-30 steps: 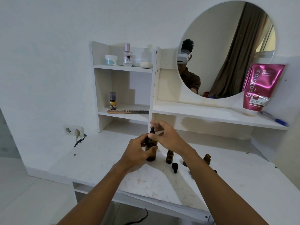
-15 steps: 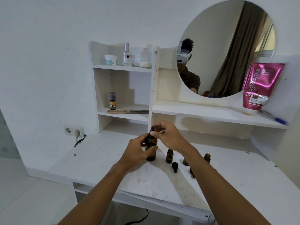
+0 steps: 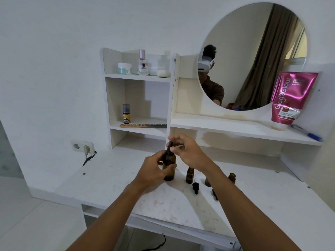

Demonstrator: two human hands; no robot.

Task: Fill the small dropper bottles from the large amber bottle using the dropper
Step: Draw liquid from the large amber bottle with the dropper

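The large amber bottle stands upright on the white vanity top. My left hand grips its body from the left. Its black dropper sits in the neck, and my right hand pinches the dropper's top from the right. A small amber bottle stands open just right of the large one. A loose black dropper cap lies in front of it. Two more small bottles, one and another, show partly behind my right forearm.
A shelf unit with jars, a perfume bottle and a comb stands behind the bottles. A round mirror hangs at the back right, with a pink tube and a blue pen on the ledge. A wall socket with a cable is at left.
My right hand's fingers have shifted slightly around the dropper top of the large bottle. The bottle and my left hand have stayed in place.
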